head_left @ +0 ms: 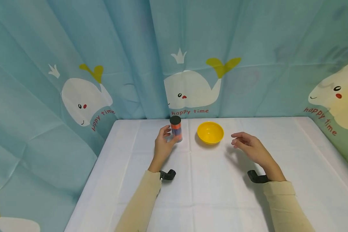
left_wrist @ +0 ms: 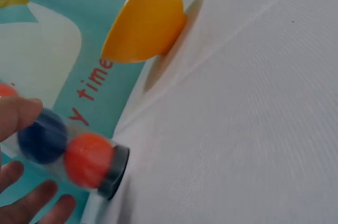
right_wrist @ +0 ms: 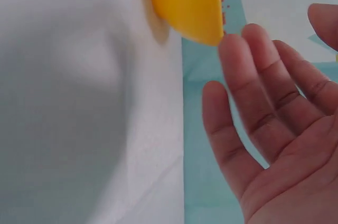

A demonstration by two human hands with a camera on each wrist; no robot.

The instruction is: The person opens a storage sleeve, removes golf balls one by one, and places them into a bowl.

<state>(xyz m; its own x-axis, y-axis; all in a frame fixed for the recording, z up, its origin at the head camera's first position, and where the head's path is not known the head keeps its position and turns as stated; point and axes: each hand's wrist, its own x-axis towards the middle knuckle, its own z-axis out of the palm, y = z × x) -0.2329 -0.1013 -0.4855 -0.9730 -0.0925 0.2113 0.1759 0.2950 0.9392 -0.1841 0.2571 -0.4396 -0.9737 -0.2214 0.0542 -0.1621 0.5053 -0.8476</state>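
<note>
A clear tube of orange and blue balls [head_left: 177, 131] with black end caps stands near the table's back edge. My left hand [head_left: 163, 146] is around its left and near side, fingers spread. In the left wrist view the thumb [left_wrist: 21, 115] overlaps the tube at the blue ball [left_wrist: 43, 137], while the other fingers [left_wrist: 39, 200] stay off its far side. To the right of the tube sits a yellow bowl [head_left: 210, 132]. My right hand [head_left: 250, 148] hovers to the right of the bowl, holding nothing; its fingers [right_wrist: 245, 84] are loosely extended in the right wrist view.
A white cloth [head_left: 208, 193] covers the table. Behind it and along both sides hangs a blue-green curtain [head_left: 139, 80] printed with whales. Each wrist wears a black camera mount, such as the left one [head_left: 169, 175].
</note>
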